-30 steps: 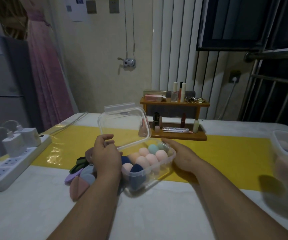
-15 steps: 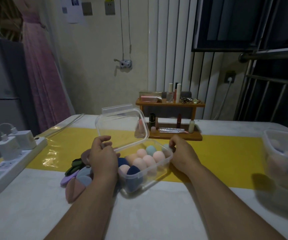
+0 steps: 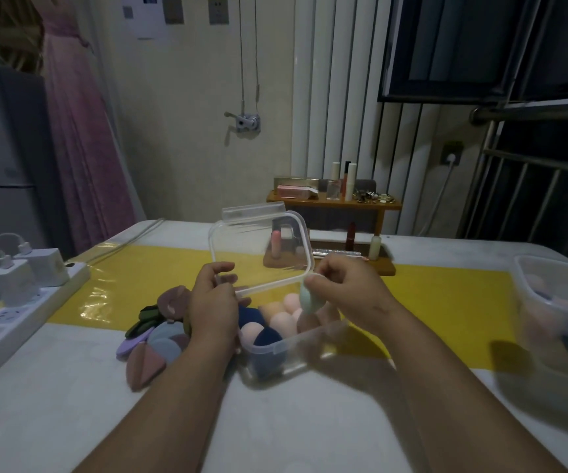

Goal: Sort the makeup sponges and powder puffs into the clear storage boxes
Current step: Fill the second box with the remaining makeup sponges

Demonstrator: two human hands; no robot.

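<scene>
Two clear boxes are on the table. The nearer clear box (image 3: 296,339) holds two navy sponges (image 3: 269,336) and at least four pink or peach ones. Its lid (image 3: 258,250) stands open, pinched at the lower edge by the left hand (image 3: 212,303). The right hand (image 3: 347,291) pinches one mint sponge (image 3: 310,300) by its upper end. The sponge's long axis is near upright and it hangs below the fingertips, over the box, broad end down. Overlapping powder puffs (image 3: 160,336) lie left of the box; their count is unclear. The second box (image 3: 555,302) stands at far right.
</scene>
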